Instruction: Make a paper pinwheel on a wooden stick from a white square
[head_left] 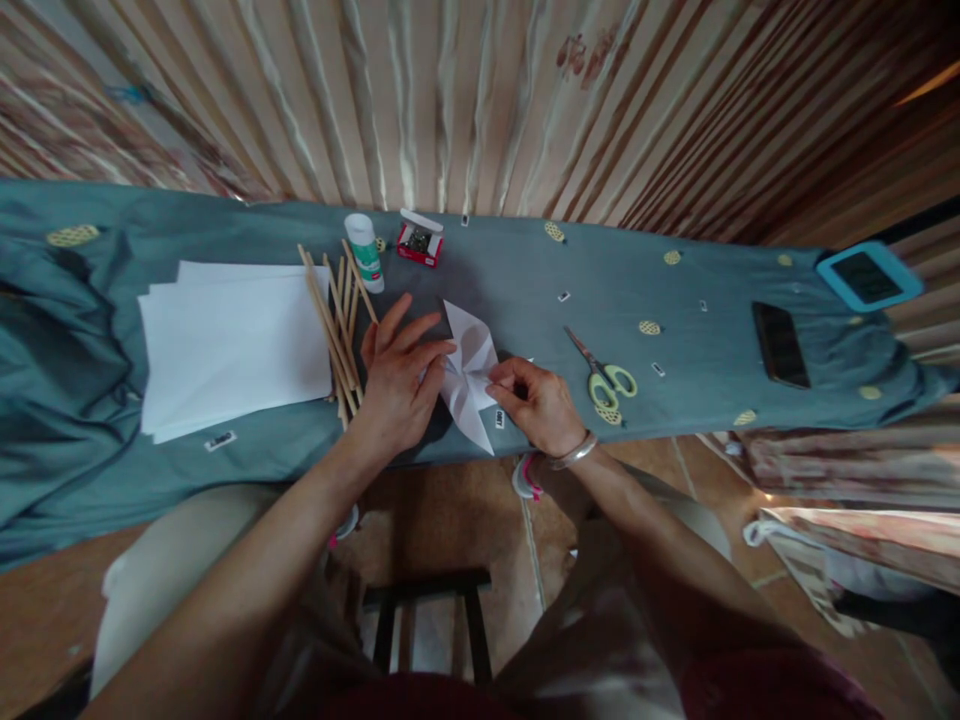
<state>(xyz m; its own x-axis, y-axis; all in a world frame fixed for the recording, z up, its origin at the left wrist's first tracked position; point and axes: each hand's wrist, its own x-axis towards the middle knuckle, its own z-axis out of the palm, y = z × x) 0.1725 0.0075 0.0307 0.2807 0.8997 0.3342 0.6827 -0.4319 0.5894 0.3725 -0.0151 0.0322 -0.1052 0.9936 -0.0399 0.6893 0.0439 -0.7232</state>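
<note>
2 hands (401,392) at paper pinwheel (466,388)

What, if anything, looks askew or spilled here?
Nothing looks spilled. The wooden sticks lie loosely fanned, some overlapping the paper stack, so they look untidy; the tablecloth is rumpled at its left end.

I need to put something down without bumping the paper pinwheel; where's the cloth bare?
Between the scissors and black smartphone, just printed cloth. Another patch lies between the red box and scissors. Crowded: left of the left hand, with wooden sticks, glue stick, paper sheets.
</note>
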